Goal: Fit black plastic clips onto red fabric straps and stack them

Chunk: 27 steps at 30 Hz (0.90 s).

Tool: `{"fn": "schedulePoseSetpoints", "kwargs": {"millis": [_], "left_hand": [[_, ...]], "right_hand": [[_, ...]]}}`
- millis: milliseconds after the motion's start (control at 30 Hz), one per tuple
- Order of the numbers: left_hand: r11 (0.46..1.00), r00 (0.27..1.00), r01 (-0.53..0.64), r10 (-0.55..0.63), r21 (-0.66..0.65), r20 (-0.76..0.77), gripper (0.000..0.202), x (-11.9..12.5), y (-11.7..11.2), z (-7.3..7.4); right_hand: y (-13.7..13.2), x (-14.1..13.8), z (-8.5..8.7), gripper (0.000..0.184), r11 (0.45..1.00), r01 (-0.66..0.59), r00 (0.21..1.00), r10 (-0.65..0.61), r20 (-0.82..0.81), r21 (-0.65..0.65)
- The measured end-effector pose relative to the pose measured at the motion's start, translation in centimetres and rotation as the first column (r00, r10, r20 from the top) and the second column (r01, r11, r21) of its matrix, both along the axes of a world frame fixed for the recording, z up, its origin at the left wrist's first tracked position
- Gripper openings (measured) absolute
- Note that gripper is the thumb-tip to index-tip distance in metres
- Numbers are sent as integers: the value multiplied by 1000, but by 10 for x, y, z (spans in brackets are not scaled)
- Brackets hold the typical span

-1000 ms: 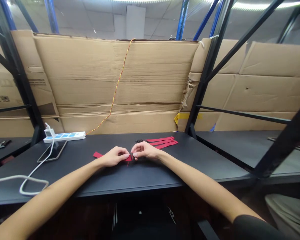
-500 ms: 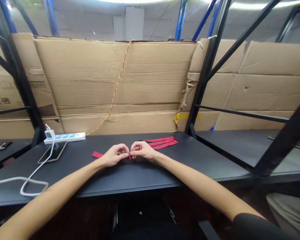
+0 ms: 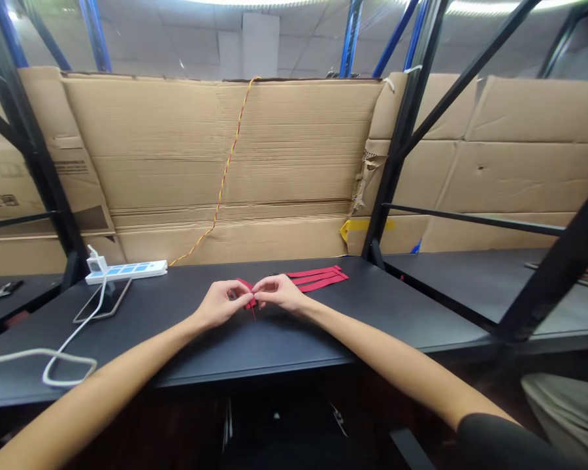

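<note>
My left hand (image 3: 221,302) and my right hand (image 3: 280,292) meet over the middle of the dark table, thumbs and forefingers pinched together at the fingertips. Between them is a red strap (image 3: 250,304), its folded part showing around the fingers and a thin red end hanging below. Most of this strap is hidden by the fingers. Just behind and right of my right hand, several flat red straps (image 3: 318,279) lie side by side, fanned to the right. A small dark part near their left ends is half covered by that hand.
On the left of the table (image 3: 176,356) are a white power strip (image 3: 142,268) with a plugged-in charger, a phone (image 3: 108,301) and a looping white cable (image 3: 71,358). Cardboard panels (image 3: 176,150) rise behind. A black metal post (image 3: 394,156) stands at the back right.
The red strap end that lay left of my left hand is gone from there; red now shows gathered between my fingertips. Both hands stay in nearly the same place.
</note>
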<state>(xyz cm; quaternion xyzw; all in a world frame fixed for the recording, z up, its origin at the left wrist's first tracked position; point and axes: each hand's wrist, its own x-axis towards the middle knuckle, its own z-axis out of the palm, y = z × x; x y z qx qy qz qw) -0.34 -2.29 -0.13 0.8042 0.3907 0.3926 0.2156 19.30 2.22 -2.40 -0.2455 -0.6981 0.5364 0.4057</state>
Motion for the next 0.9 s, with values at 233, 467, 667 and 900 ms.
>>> {"fn": "schedulePoseSetpoints", "kwargs": {"millis": [233, 467, 667, 900], "left_hand": [[996, 997, -65, 68, 61, -48, 24, 0, -1, -1], [994, 997, -3, 12, -109, 74, 29, -2, 3, -4], [957, 981, 121, -75, -265, 177, 32, -3, 7, -4], [942, 946, 153, -52, -299, 319, 32, 1, 8, -7]], "right_hand": [[-3, -1, 0, 35, 996, 33, 999, -36, 39, 80], [-1, 0, -7, 47, 988, -53, 999, 52, 10, 146], [-8, 1, -2, 30, 861, 36, 983, -123, 140, 507], [-13, -2, 1, 33, 969, -8, 996, -15, 92, 248]]}}
